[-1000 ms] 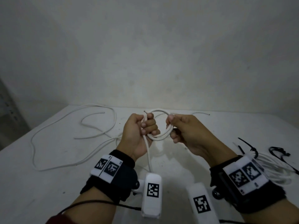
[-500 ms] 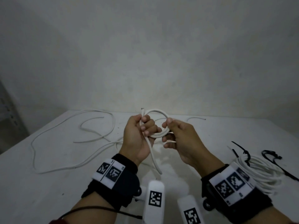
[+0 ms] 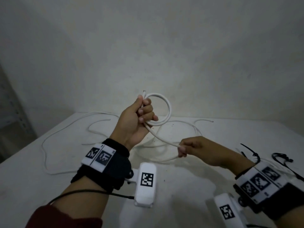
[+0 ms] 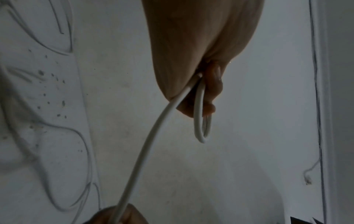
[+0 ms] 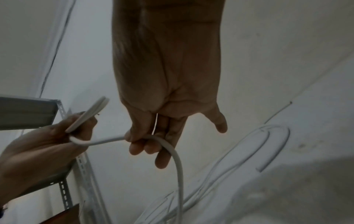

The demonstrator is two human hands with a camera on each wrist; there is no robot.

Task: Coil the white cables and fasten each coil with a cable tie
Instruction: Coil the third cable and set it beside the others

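Note:
My left hand (image 3: 142, 112) is raised above the table and grips a small coil of white cable (image 3: 167, 106), two loops or so, with the cable's end sticking up past the thumb. From the fist the cable (image 3: 164, 137) runs down and right to my right hand (image 3: 182, 148), which pinches it lower, near the table. In the left wrist view the coil (image 4: 201, 128) hangs from the curled fingers. The right wrist view has the cable (image 5: 172, 151) bending over my right fingers and dropping to the table. Loose white cable (image 3: 65, 132) trails over the table's left.
A finished white coil (image 3: 279, 168) with a black cable tie (image 3: 253, 152) lies at the right behind my right wrist, beside another black tie (image 3: 283, 159). A further loose cable end (image 3: 204, 120) lies at the back. A metal shelf (image 5: 28, 112) stands left of the table.
My left hand has lifted the coil higher. My right hand has let go of the coil, slid down the cable and now holds it lower and to the right.

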